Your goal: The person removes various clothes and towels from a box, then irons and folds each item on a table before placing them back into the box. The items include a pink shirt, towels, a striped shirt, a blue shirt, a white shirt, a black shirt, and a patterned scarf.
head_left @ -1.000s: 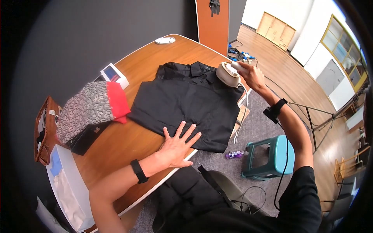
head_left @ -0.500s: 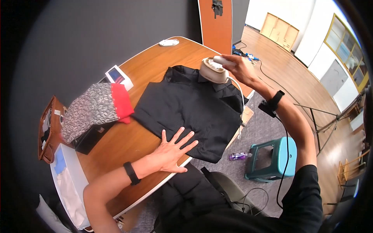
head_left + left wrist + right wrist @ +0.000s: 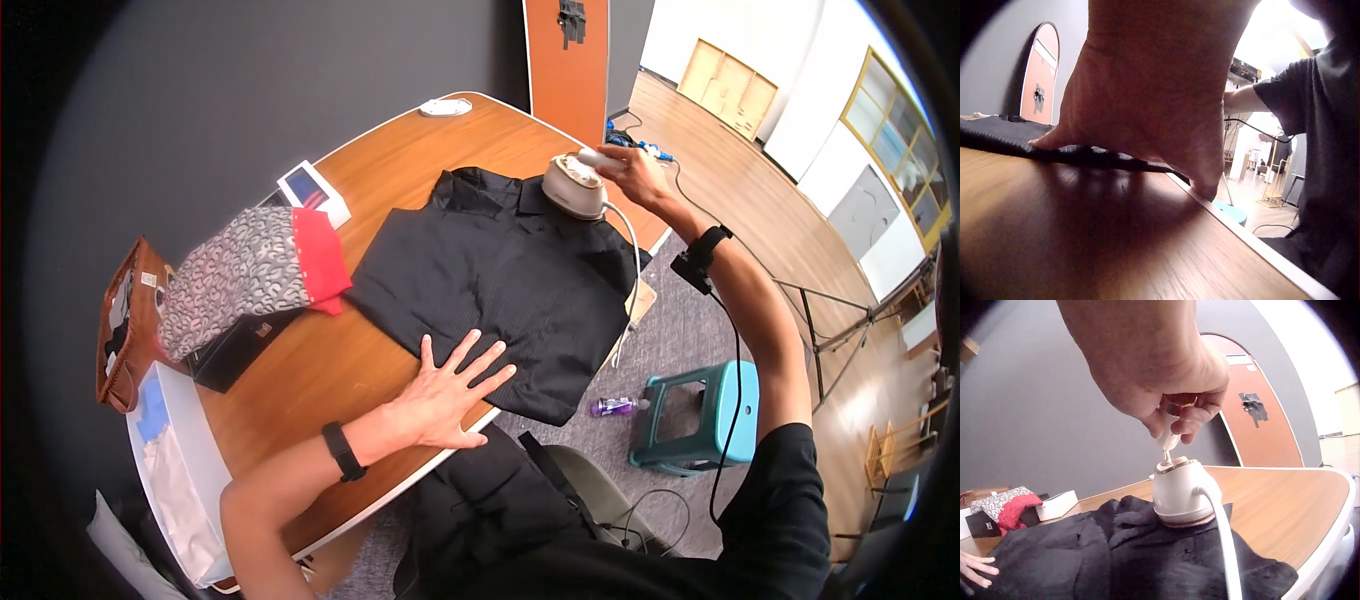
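A black collared garment point(image 3: 500, 285) lies spread over the wooden table. My left hand point(image 3: 445, 400) rests with fingers spread on its lower edge, thumb by the table's rim; the left wrist view shows the palm side of that hand point(image 3: 1147, 94) raised above the wood. My right hand point(image 3: 638, 178) grips the handle of a white iron point(image 3: 574, 188) near the collar. In the right wrist view, the fingers of the right hand point(image 3: 1172, 387) curl round the handle and the iron point(image 3: 1182, 490) stands on the black cloth point(image 3: 1085, 556), its white cord trailing down.
Left on the table are a leopard-patterned cloth with a red edge point(image 3: 240, 270), a black box point(image 3: 240, 350), a white box point(image 3: 313, 192), a brown bag point(image 3: 120, 330) and a white tray point(image 3: 205, 430). A teal stool point(image 3: 735, 410) and purple bottle point(image 3: 613, 407) are on the floor.
Over the last second the iron moved left across the collar area, then back right a little. My left hand has stayed spread on the garment's lower edge.
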`<state>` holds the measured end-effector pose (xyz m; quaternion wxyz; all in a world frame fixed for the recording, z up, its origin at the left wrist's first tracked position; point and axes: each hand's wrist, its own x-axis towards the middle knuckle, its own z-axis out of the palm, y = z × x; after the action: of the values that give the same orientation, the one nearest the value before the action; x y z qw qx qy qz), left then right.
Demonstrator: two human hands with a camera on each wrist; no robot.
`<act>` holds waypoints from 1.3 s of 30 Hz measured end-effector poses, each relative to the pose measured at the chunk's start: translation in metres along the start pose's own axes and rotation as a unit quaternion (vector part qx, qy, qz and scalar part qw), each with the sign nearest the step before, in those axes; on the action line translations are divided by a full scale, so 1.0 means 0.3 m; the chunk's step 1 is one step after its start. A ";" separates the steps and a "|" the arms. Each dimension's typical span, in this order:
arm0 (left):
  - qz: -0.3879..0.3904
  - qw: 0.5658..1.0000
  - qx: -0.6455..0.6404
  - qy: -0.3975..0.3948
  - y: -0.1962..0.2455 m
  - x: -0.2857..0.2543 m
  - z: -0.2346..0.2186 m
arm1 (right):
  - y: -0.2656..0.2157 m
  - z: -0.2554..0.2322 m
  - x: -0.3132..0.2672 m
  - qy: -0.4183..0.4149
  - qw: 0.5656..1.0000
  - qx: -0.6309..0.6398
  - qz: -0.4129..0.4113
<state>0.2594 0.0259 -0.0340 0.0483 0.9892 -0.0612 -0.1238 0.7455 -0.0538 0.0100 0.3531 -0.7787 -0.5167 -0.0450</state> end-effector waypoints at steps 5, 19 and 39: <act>0.000 1.000 -0.004 0.006 -0.001 -0.019 0.001 | 0.011 -0.114 -0.025 0.007 0.993 -0.105 0.061; -0.007 0.995 -0.049 0.088 -0.015 -0.082 0.000 | -0.031 -0.107 -0.266 0.160 0.958 -0.219 -0.095; 0.045 0.984 0.064 0.157 0.000 0.015 0.018 | -0.278 0.317 -1.049 -0.018 0.941 -0.144 -0.305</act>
<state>0.2624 0.0250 -0.0404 -0.0002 0.9937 -0.1052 0.0396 0.5024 -0.2222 -0.1560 0.1971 -0.6269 -0.7237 -0.2109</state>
